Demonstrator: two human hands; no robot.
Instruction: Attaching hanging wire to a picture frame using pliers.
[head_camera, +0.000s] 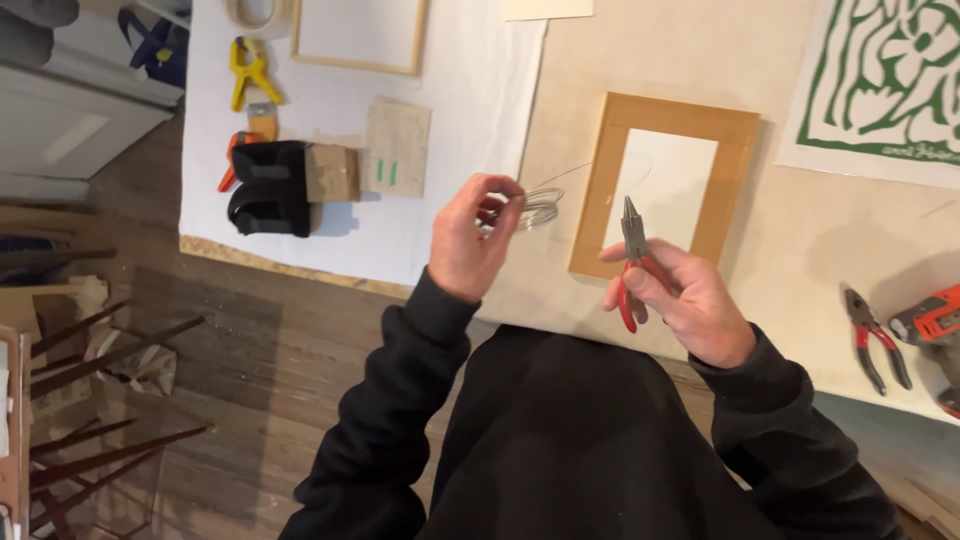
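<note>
My left hand (468, 240) pinches a wire coil (535, 208) just left of the wooden frame (665, 185), near the bench (560, 100) edge. My right hand (680, 300) grips red pliers (634, 262), tips shut, over the frame's lower edge.

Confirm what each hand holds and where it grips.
Left hand pinches a coil of thin wire at its near edge. Right hand holds red-handled pliers by the handles, jaws pointing up.
</note>
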